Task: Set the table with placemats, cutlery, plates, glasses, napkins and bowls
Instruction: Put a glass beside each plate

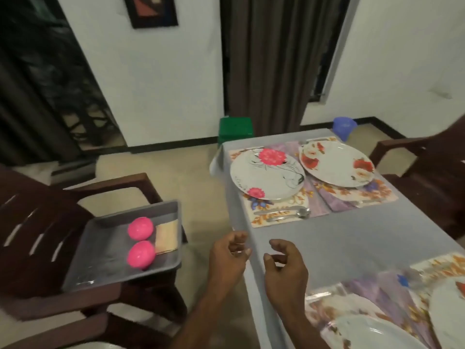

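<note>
The table [352,238] fills the right side of the view, draped in a plain grey-blue cloth that hangs over its left edge. At its far end lie two floral placemats side by side: the left placemat [281,217] carries a white plate [266,177] printed with pink flowers, and the right placemat [362,197] carries a second plate [336,165] with red flowers. In front of the pink-flowered plate, on the same mat, rests metal cutlery [284,214], a spoon bowl showing at its right end. At the near end more patterned placemats [364,298] lie under parts of two further white plates [372,333], cut off by the frame. Left of the table stands a dark brown chair [50,248] holding a grey metal tray [105,260] on its seat. In the tray sit two pink bowls [140,227] turned upside down, one just behind the other, and a folded beige napkin [166,236] lies beside them against the tray's right wall. Another brown chair [427,167] stands at the right. The left hand [230,255] hovers by the table's left edge and the right hand [286,268] above the cloth, both with fingers loosely curled and holding nothing. A green stool [235,129] and a blue jug [344,127] stand on the floor beyond.
</note>
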